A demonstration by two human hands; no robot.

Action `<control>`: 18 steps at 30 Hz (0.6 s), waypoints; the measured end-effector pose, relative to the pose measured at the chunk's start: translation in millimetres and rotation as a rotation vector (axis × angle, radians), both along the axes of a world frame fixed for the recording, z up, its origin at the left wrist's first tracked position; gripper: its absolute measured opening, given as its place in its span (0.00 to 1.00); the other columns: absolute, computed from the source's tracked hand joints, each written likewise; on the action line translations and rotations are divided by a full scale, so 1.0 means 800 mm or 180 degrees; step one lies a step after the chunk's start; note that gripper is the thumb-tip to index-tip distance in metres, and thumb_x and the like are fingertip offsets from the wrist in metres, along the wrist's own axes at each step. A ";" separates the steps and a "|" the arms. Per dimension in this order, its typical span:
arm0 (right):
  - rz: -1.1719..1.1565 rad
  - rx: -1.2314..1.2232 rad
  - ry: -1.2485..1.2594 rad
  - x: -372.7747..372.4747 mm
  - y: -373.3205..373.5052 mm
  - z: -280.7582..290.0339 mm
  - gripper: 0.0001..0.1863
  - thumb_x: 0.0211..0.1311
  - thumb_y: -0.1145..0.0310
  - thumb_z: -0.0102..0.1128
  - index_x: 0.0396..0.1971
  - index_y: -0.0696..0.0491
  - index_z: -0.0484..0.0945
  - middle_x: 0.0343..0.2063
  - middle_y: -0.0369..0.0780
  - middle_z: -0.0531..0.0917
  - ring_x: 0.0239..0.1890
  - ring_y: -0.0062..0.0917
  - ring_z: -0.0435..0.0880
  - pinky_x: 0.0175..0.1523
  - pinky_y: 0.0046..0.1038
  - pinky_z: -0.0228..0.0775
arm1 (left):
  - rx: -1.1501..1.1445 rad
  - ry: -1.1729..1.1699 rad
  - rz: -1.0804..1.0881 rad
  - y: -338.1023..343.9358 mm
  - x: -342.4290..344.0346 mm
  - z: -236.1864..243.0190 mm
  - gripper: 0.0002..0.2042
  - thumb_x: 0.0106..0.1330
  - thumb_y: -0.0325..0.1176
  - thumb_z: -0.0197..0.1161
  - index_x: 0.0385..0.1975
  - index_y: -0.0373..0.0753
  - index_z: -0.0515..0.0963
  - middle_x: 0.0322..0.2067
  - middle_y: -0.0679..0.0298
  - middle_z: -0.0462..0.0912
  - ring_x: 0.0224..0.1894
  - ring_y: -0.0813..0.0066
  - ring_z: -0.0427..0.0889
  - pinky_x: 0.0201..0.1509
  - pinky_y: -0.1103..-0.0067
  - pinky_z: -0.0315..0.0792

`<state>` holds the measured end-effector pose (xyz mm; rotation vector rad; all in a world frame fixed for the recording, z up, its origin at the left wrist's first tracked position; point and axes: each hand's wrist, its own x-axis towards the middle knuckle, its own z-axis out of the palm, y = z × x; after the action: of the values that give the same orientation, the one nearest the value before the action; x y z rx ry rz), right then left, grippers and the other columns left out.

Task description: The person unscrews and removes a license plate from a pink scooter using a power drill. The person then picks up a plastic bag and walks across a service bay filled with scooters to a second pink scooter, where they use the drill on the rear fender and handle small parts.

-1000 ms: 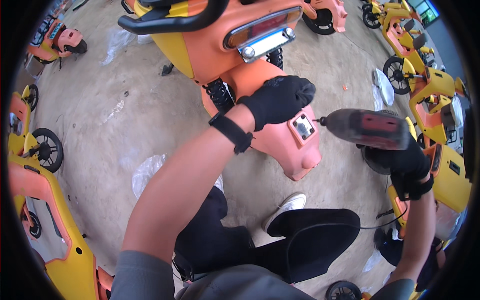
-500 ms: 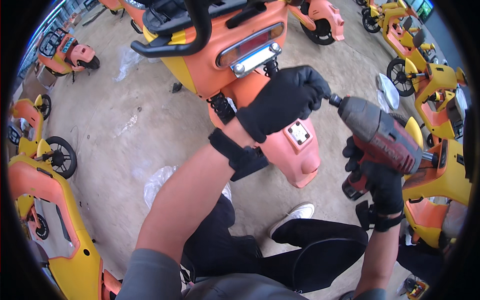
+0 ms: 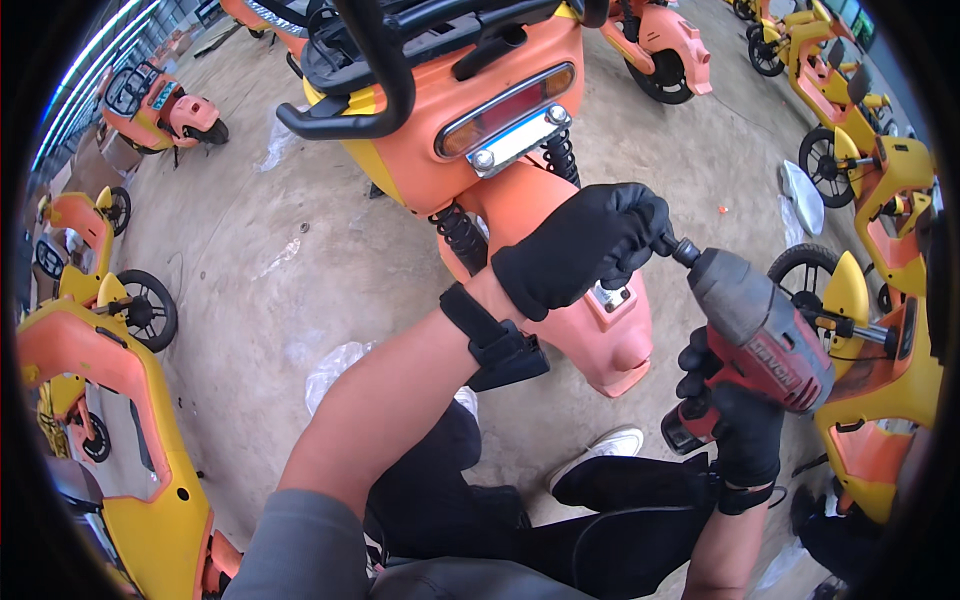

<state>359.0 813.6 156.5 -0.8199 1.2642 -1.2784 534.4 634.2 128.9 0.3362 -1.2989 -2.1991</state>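
My left hand [image 3: 590, 245], in a black glove, is closed with its fingertips at the nose of a red and grey power driver [image 3: 755, 325]; whatever it pinches there is too small to make out. My right hand [image 3: 740, 420], also gloved, grips that driver by its handle, nose tilted up and left. Below my left hand is the pink rear mudguard [image 3: 620, 360] of a pink and yellow scooter [image 3: 415, 160], with a small bolted plate [image 3: 615, 298] partly hidden by the glove. Above are a tail light [image 3: 505, 105] and black spring shocks [image 3: 460, 235].
Yellow and pink scooters stand in rows at left [image 3: 120, 420] and right [image 3: 880, 280], with others behind [image 3: 665, 55]. Crumpled plastic [image 3: 335, 370] and a white padded object [image 3: 800, 198] lie on the concrete floor [image 3: 240, 250]. My legs [image 3: 620, 530] are bent below.
The driver has swung from pointing level at the plate to tilting up toward my left fingertips. My right hand has moved left and down. The view has shifted, showing more of the hall.
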 end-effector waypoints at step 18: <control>0.0476 0.0277 0.2237 -0.005 -0.009 -0.059 0.20 0.45 0.70 0.66 0.41 0.55 0.76 0.34 0.40 0.80 0.34 0.32 0.80 0.38 0.29 0.73 | -0.2537 -0.1394 0.0447 -0.030 0.034 -0.034 0.04 0.60 0.25 0.49 0.30 0.35 0.72 0.21 0.65 0.73 0.25 0.75 0.73 0.29 0.79 0.67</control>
<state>354.9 806.2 109.1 -1.3381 1.7484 -0.8228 561.6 610.1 101.9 0.5742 -2.1754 -1.3682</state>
